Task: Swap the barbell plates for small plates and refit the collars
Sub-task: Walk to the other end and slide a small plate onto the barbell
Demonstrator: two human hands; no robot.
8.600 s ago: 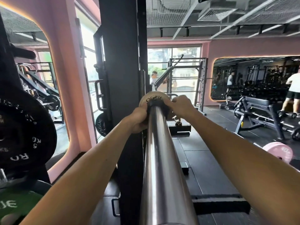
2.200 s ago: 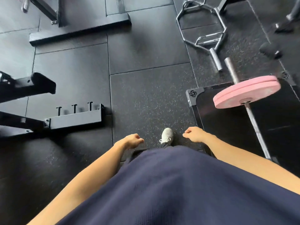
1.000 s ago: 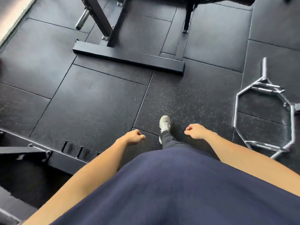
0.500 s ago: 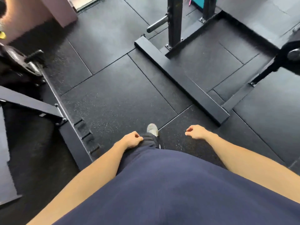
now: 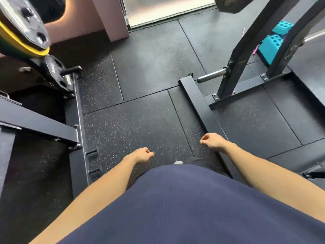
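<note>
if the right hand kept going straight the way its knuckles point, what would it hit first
Probably the black steel base beam of the rack, lying on the floor ahead of the right hand; depth is unclear from this view.

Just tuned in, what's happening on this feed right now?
A person is standing on the black gym floor between two racks, looking down. Neither the left hand nor the right hand holds anything; both hang loosely curled. Weight plates sit on a storage rack at the upper left, and a bare steel peg sticks out of the right-hand rack. No plate or collar is being handled.
</note>
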